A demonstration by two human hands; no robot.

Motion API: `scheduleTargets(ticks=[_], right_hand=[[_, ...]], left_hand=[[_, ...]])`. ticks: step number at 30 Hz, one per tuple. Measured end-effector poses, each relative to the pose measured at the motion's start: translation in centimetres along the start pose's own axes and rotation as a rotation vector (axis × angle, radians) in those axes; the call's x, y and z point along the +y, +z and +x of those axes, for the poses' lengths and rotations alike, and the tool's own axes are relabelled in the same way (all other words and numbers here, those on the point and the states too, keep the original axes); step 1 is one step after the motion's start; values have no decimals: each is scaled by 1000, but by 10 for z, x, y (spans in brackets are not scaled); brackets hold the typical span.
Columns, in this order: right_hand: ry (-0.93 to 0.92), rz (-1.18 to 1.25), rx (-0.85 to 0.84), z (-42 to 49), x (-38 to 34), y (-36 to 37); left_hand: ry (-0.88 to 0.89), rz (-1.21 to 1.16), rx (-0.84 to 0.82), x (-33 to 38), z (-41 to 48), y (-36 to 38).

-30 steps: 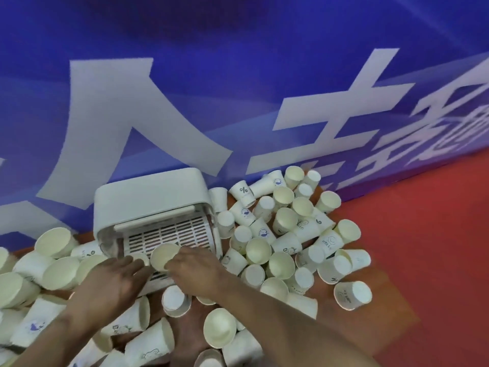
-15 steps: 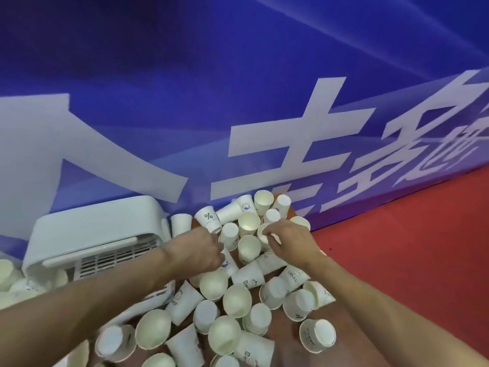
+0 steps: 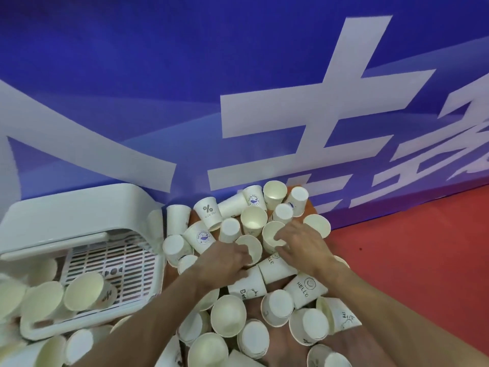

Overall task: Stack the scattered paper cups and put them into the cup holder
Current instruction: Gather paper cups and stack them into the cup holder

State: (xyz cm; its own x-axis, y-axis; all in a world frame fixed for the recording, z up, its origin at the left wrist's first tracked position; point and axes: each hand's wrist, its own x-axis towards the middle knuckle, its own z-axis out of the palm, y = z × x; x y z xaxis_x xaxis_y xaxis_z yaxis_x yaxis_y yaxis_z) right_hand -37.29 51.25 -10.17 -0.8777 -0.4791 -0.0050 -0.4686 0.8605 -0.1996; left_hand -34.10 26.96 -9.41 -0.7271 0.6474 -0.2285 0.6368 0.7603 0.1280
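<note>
Several white paper cups lie scattered in a heap on the wooden surface, some printed "HELLO". My left hand grips the rim of one open cup in the middle of the heap. My right hand pinches the rim of the cup beside it, thumb inside the mouth. The white cup holder, with a slotted rack inside, stands at the left with its lid raised; a cup lies on the rack.
A blue banner with large white characters rises right behind the cups. More loose cups crowd the holder's left side and the near edge. Red floor lies to the right of the surface.
Both hands left the holder's rack and moved right into the heap. My left hand closed on a cup rim, and my right hand took hold of the neighbouring cup. The view swung right.
</note>
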Motion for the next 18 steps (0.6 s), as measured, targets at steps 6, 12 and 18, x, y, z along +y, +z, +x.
scheduleTargets(ticks=[6,12,18], right_hand=[[31,-54,29,1,-8,13],[90,-20,170,-10,-17,-1],[63,-47,278,-28,-46,-34]], left_hand=[[-97,81,83,10,0,1],[-120,107,118,21,-22,-21],[-92,111,178,29,-59,-50]])
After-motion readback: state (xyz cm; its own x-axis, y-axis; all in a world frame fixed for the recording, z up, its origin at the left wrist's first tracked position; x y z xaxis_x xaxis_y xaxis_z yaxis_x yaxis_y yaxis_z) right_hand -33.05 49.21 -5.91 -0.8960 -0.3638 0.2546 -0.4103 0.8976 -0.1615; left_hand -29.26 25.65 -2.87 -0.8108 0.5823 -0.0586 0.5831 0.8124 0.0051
